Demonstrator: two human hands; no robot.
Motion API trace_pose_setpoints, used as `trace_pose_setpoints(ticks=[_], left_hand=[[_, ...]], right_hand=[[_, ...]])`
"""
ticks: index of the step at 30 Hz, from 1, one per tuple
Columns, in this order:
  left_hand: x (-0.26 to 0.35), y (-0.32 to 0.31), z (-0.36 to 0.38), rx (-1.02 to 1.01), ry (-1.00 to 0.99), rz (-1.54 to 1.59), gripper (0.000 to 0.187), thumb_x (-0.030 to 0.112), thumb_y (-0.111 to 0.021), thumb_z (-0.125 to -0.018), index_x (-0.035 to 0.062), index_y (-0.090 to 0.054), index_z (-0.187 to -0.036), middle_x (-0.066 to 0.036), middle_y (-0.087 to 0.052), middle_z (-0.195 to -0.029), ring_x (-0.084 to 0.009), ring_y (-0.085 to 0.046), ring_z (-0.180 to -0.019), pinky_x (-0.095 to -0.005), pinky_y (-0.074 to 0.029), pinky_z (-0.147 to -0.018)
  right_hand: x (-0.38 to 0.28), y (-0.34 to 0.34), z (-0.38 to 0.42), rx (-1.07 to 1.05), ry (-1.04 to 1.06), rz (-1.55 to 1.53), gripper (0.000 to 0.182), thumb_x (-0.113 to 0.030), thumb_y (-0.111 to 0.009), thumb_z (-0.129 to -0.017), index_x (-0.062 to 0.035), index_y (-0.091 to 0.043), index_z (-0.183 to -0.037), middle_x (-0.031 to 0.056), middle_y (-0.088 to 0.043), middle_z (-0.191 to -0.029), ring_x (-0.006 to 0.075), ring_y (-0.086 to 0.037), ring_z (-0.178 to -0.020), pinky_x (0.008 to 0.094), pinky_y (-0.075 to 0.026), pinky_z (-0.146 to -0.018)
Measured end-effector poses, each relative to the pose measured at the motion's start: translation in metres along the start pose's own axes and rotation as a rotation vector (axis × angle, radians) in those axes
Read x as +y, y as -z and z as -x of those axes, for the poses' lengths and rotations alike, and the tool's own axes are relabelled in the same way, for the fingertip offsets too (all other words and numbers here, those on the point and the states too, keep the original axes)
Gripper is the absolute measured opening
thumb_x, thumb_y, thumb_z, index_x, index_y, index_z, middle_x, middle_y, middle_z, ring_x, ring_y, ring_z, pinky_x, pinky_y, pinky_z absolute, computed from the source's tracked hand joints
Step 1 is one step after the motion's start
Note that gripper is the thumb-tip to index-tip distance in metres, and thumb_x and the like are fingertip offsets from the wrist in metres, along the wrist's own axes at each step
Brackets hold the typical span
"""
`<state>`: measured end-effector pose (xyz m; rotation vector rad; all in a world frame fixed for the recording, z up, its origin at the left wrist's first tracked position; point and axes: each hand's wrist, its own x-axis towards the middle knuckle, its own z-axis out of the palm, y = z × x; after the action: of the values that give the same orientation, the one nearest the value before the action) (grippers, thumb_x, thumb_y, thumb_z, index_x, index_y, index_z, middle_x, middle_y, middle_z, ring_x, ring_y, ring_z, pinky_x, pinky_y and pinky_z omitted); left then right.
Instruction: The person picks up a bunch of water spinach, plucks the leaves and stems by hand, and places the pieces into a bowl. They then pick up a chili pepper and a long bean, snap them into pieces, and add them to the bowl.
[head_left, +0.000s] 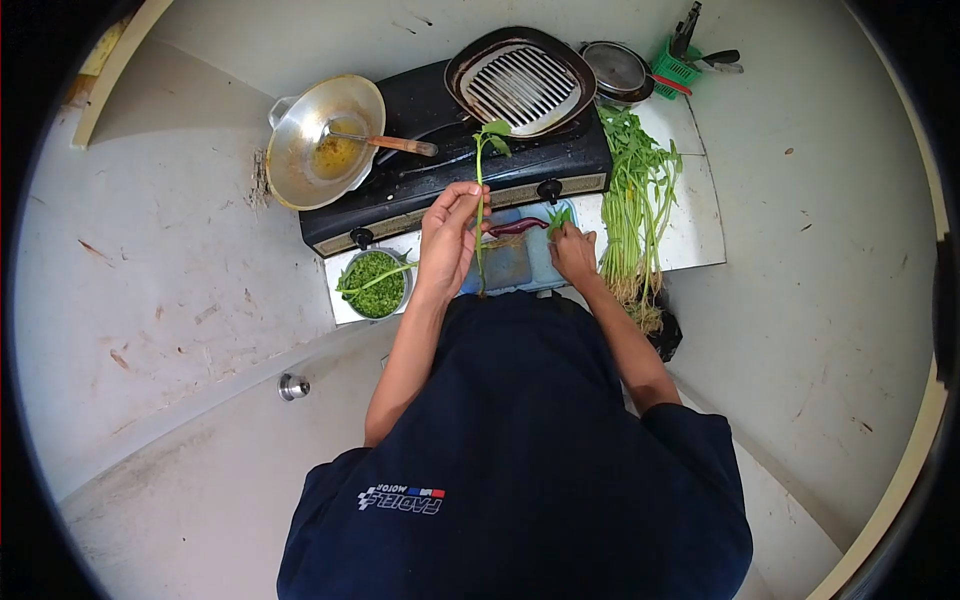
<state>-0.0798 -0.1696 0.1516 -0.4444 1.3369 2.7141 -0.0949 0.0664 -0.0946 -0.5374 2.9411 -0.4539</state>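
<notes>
My left hand (pixel 450 235) pinches a long green stem (pixel 480 170) upright, with a few leaves at its top in front of the stove. My right hand (pixel 575 254) is closed on some green leaves (pixel 559 219) over the blue tray (pixel 541 268). Between my hands a dark red chili or similar long vegetable (pixel 518 227) lies on the tray. To the left, a round pot (pixel 406 285) holds chopped greens (pixel 378 295), with a pale green stem (pixel 368 284) across the top. A bundle of rooted leafy greens (pixel 632 200) lies right of the tray.
Behind my hands is a black stove (pixel 430 185) with a wok (pixel 283 150), a wood-handled ladle (pixel 400 145) inside it, and a grill pan (pixel 520 82). A strainer (pixel 613 67) and a green utensil basket (pixel 675 72) stand at the back right.
</notes>
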Motion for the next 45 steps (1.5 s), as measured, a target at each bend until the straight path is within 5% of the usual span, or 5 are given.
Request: trace_pose_setpoints(ticks=[16,23,32,38,45], left_hand=[[0.001,-0.002,-0.007,-0.007,0.001,-0.003,0.016,0.014,-0.061,-0.103,0.0033,-0.064,-0.114,-0.003,-0.062,-0.102,-0.0096,-0.056,-0.088,-0.0253,-0.046,-0.075],[0.000,-0.007,-0.009,-0.030,0.003,-0.034,0.018,0.015,-0.061,-0.103,0.0028,-0.063,-0.116,-0.002,-0.063,-0.101,-0.0096,-0.057,-0.089,-0.0250,-0.046,-0.074],[-0.006,-0.021,-0.006,-0.162,-0.003,-0.067,0.017,0.015,-0.057,-0.105,0.0012,-0.063,-0.113,-0.004,-0.063,-0.100,-0.0106,-0.058,-0.089,-0.0273,-0.048,-0.078],[-0.017,-0.031,-0.001,-0.237,-0.003,-0.196,0.018,0.016,-0.055,-0.106,0.0013,-0.063,-0.114,-0.005,-0.063,-0.101,-0.0101,-0.058,-0.089,-0.0263,-0.049,-0.082],[-0.017,-0.046,0.007,-0.253,-0.121,-0.268,0.017,0.010,-0.061,-0.103,0.0003,-0.060,-0.116,-0.006,-0.064,-0.106,-0.0126,-0.064,-0.097,-0.0300,-0.055,-0.090]], right_hand=[[0.028,-0.002,0.021,0.222,-0.496,-0.616,0.010,-0.017,-0.074,-0.084,-0.0088,-0.074,-0.090,0.0083,-0.061,-0.065,0.0268,-0.062,-0.060,0.0401,-0.049,-0.059],[0.026,0.013,0.039,0.235,-0.346,-0.420,0.013,-0.010,-0.071,-0.085,-0.0052,-0.074,-0.097,0.0078,-0.063,-0.069,0.0167,-0.059,-0.059,0.0330,-0.046,-0.056],[-0.057,0.171,-0.003,0.151,-0.188,-1.174,0.022,-0.018,-0.065,-0.101,-0.0031,-0.072,-0.117,0.0031,-0.070,-0.092,0.0079,-0.059,-0.078,0.0266,-0.048,-0.072],[-0.113,0.227,-0.012,0.319,-0.052,-1.742,0.024,-0.015,-0.066,-0.101,0.0022,-0.070,-0.117,0.0046,-0.071,-0.103,0.0072,-0.058,-0.086,0.0226,-0.046,-0.078],[-0.122,0.241,-0.011,0.473,-0.089,-1.561,0.016,-0.011,-0.069,-0.098,0.0037,-0.073,-0.102,0.0049,-0.073,-0.090,0.0078,-0.063,-0.077,0.0228,-0.049,-0.073]])
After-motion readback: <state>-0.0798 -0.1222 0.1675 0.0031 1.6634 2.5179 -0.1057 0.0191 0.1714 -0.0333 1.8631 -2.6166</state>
